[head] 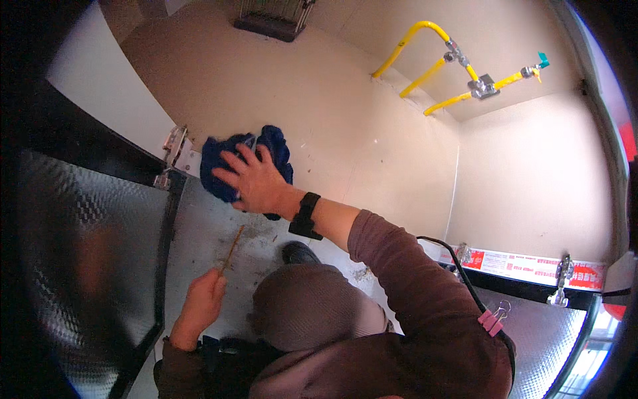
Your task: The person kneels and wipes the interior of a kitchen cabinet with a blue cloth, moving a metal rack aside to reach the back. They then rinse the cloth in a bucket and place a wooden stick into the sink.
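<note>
My right hand [259,182] lies with fingers spread over a bunched dark blue cloth [214,169], pressing it against the near edge of the beige cabinet panel [339,124]. The cloth sits close beside a metal hinge [174,144] at the left, and its underside is hidden. Lower down, my left hand [199,301] grips a thin yellowish-brown stick [233,249] by one end. The stick's free end points up toward the cloth, above the grey floor [199,234], which carries dark dirt and crumbs.
Open cabinet doors with textured glass stand at left [94,249] and right [528,329]. Yellow gas pipes [421,80] with metal valves rise at the back right. A dark-based rack [271,27] is at the top. My knee [309,304] and a dark shoe [299,253] are below the cabinet edge.
</note>
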The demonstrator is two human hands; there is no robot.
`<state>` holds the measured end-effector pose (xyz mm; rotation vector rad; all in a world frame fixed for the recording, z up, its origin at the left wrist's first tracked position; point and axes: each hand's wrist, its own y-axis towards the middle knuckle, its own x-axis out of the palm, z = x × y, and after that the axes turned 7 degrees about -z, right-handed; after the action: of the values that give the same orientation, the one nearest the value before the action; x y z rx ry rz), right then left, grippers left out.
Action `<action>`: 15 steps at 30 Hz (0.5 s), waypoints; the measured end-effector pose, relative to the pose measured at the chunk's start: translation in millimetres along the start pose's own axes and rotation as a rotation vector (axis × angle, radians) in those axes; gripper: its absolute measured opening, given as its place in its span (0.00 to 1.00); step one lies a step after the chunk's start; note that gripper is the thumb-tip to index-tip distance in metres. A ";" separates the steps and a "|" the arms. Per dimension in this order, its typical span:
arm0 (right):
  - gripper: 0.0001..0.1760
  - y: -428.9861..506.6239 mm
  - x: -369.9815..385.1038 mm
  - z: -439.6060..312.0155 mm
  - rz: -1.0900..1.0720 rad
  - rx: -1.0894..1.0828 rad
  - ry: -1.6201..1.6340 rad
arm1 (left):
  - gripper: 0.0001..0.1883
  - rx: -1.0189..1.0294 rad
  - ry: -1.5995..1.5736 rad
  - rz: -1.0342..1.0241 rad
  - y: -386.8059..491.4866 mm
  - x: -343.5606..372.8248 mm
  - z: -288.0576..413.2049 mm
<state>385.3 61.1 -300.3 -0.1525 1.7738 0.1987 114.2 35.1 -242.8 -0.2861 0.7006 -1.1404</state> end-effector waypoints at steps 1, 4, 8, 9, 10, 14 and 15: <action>0.43 0.6 0.1 4.7 0.030 0.027 0.008 | 0.07 -0.010 0.007 -0.007 -2.1 0.2 -2.1; 0.41 -23.3 -0.8 34.9 0.025 0.245 -0.012 | 0.06 0.013 0.082 0.015 -8.7 1.6 -5.3; 0.43 -115.3 -14.3 71.5 -0.026 0.445 -0.107 | 0.06 -0.003 0.112 -0.006 -19.5 -5.7 -0.4; 0.45 -142.2 -22.0 74.1 -0.028 0.431 -0.067 | 0.06 0.026 0.126 -0.010 -19.5 -6.2 1.3; 0.46 -171.8 -23.6 81.1 -0.032 0.401 -0.057 | 0.06 0.061 0.140 -0.018 -16.7 -5.9 4.2; 0.48 -194.1 -25.6 67.3 -0.130 0.239 0.030 | 0.06 -0.013 0.075 -0.125 -3.8 -5.3 16.5; 0.48 -177.1 -19.8 60.5 -0.141 0.156 0.052 | 0.06 -0.024 0.094 -0.141 2.2 -2.2 16.7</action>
<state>484.7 -98.8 -302.3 -0.1707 1.8143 -0.0452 126.0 35.7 -230.6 -0.3075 0.7871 -1.2864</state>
